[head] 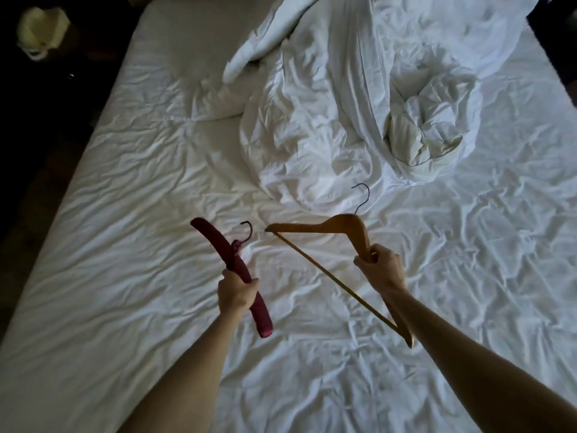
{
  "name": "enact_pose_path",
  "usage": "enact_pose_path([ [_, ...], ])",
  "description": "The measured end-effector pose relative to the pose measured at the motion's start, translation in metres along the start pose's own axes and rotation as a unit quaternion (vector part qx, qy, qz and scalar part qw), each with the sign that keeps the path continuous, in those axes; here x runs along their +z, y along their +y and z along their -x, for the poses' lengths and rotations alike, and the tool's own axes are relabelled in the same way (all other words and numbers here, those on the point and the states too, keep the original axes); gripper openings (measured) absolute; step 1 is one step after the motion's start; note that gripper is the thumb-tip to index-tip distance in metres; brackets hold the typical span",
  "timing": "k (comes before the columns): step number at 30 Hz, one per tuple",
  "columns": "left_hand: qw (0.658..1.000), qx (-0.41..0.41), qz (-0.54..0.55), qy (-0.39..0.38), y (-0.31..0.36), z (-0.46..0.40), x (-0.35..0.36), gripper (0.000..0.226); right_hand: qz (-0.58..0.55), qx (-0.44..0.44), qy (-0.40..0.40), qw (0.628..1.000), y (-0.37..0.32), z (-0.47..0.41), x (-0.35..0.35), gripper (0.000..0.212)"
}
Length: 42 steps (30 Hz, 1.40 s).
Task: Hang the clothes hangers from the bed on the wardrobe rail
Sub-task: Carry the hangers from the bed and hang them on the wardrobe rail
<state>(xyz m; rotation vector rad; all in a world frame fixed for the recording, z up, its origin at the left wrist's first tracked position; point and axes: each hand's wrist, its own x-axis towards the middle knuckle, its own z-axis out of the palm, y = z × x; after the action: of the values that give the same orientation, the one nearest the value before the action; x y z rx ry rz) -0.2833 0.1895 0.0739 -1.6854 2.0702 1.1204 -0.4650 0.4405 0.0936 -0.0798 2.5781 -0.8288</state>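
Hangers both off the bed (93,245) | left hand (235,292) grips red hanger (232,271) mid-bar | right hand (379,268) grips wooden hanger (337,225) shoulder, hooks free for the rail

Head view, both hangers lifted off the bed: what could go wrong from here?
1. The wooden hanger with a crossbar is held by the right hand far out on one arm, so it may swing or twist.
2. The red padded hanger in the left hand has its dark metal hook close to the wooden tip; the two could snag.
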Motion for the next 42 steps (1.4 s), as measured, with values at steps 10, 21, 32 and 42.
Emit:
enact_pose_path([
  [10,0.975,0.06,0.193,-0.091,0.002,0.212,-0.068,0.048,-0.108,-0.091,-0.005,0.99,-0.085,0.205,-0.089,0.01],
  [21,0.947,0.124,0.297,0.015,-0.017,0.383,-0.148,0.032,-0.144,-0.217,-0.073,0.963,-0.135,0.353,-0.171,0.007],
  [32,0.869,0.084,0.439,0.213,-0.145,0.524,-0.27,0.029,-0.138,-0.428,-0.291,0.845,-0.245,0.506,-0.168,0.008],
  [42,0.762,-0.008,0.51,0.399,-0.353,0.639,-0.386,0.024,-0.101,-0.525,-0.494,0.686,-0.327,0.747,-0.047,0.022],
])
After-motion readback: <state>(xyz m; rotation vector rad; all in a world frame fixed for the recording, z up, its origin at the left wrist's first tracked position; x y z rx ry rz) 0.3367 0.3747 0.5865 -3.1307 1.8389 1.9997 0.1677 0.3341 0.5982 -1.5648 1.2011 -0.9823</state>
